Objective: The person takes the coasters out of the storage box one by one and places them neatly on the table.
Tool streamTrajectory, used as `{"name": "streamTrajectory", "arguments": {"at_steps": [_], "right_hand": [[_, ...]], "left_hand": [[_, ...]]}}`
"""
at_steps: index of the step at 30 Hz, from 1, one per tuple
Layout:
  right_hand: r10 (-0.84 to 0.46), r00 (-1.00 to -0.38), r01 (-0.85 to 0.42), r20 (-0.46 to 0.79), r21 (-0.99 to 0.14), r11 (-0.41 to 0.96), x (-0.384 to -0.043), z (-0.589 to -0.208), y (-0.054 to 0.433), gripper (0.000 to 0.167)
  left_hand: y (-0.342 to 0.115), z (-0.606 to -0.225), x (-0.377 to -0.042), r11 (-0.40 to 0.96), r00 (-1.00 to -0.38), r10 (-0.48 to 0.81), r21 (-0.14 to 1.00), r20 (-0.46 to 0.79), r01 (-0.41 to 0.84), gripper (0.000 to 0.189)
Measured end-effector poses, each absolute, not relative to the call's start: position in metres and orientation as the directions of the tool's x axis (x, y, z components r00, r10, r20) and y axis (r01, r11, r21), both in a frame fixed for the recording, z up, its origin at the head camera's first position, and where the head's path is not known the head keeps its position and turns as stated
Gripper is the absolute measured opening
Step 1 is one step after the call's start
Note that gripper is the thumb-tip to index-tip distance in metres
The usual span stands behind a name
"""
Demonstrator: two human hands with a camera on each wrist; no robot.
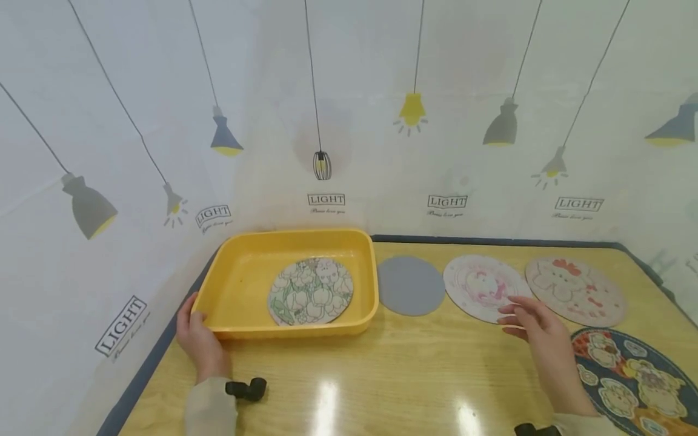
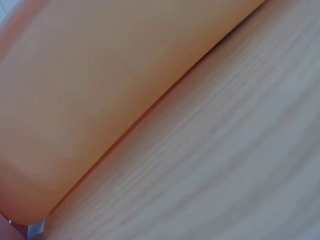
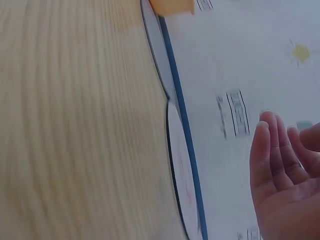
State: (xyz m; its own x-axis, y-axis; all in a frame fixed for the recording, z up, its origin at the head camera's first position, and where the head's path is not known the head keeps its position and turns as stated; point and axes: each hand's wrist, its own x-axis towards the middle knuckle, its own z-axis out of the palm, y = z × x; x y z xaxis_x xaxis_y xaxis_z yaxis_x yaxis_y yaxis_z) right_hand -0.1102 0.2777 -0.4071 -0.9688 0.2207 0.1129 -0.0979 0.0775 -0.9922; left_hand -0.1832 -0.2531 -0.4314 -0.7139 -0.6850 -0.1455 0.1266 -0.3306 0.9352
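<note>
My left hand (image 1: pixel 199 339) holds the front left corner of a yellow plastic tray (image 1: pixel 294 332), fingers along its outer side and thumb at the rim. The tray's outer wall (image 2: pixel 100 90) fills much of the left wrist view. Inside the tray lies a round mat with a green-and-white flower print (image 1: pixel 312 292). My right hand (image 1: pixel 540 339) hovers with loosely bent fingers near a white round mat with a pink print (image 1: pixel 480 278); nothing is in it. In the right wrist view, its fingers (image 3: pixel 272 150) show against the pale backdrop.
A plain grey round mat (image 1: pixel 411 286) lies just right of the tray. Farther right are a pinkish round mat with a red bow (image 1: pixel 578 290) and a dark patterned round mat (image 1: pixel 638 381). A backdrop printed with lamps (image 1: pixel 382 151) rises behind the wooden table (image 1: pixel 392 381).
</note>
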Motion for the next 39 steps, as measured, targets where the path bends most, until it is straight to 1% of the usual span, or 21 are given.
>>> {"name": "streamTrajectory", "arguments": {"at_steps": [3,6,9,13,17,21,25,30,34,39], "right_hand": [[0.142,-0.983,-0.101,0.12,-0.986,0.133,-0.12,-0.406,0.254,0.037],[0.05,-0.994,-0.084,0.095,-0.979,0.185,-0.128,-0.399,0.227,0.039],[-0.039,-0.996,-0.09,0.084,-0.98,0.179,-0.136,-0.395,0.203,0.037],[-0.115,-0.991,-0.083,0.066,-0.985,0.152,-0.146,-0.389,0.172,0.03],[-0.16,-0.985,-0.08,0.058,-0.987,0.137,-0.154,-0.382,0.142,0.026],[-0.2,-0.979,-0.082,0.05,-0.985,0.154,-0.163,-0.378,0.117,0.025],[-0.255,-0.966,-0.094,0.036,-0.971,0.218,-0.173,-0.377,0.097,0.028],[-0.313,-0.95,-0.101,-0.009,-0.937,0.335,-0.185,-0.377,0.077,0.033],[-0.324,-0.945,-0.111,-0.031,-0.904,0.412,-0.194,-0.377,0.064,0.041],[-0.295,-0.954,-0.098,-0.052,-0.876,0.473,-0.205,-0.377,0.052,0.038]], "left_hand": [[-0.254,-0.432,-0.182,-0.334,-0.715,-0.683,0.934,-0.147,0.127,0.043],[-0.253,-0.431,-0.181,-0.335,-0.718,-0.681,0.933,-0.144,0.131,0.043],[-0.252,-0.431,-0.181,-0.341,-0.721,-0.678,0.93,-0.141,0.139,0.043],[-0.252,-0.431,-0.182,-0.332,-0.725,-0.676,0.933,-0.131,0.141,0.043],[-0.253,-0.432,-0.184,-0.32,-0.72,-0.682,0.937,-0.126,0.138,0.044],[-0.254,-0.433,-0.184,-0.313,-0.717,-0.685,0.94,-0.126,0.134,0.044],[-0.254,-0.434,-0.183,-0.308,-0.713,-0.689,0.943,-0.128,0.128,0.044],[-0.253,-0.436,-0.183,-0.291,-0.715,-0.688,0.95,-0.128,0.111,0.043],[-0.254,-0.438,-0.183,-0.28,-0.711,-0.692,0.954,-0.123,0.108,0.043],[-0.255,-0.437,-0.184,-0.271,-0.712,-0.692,0.956,-0.115,0.109,0.043]]}}
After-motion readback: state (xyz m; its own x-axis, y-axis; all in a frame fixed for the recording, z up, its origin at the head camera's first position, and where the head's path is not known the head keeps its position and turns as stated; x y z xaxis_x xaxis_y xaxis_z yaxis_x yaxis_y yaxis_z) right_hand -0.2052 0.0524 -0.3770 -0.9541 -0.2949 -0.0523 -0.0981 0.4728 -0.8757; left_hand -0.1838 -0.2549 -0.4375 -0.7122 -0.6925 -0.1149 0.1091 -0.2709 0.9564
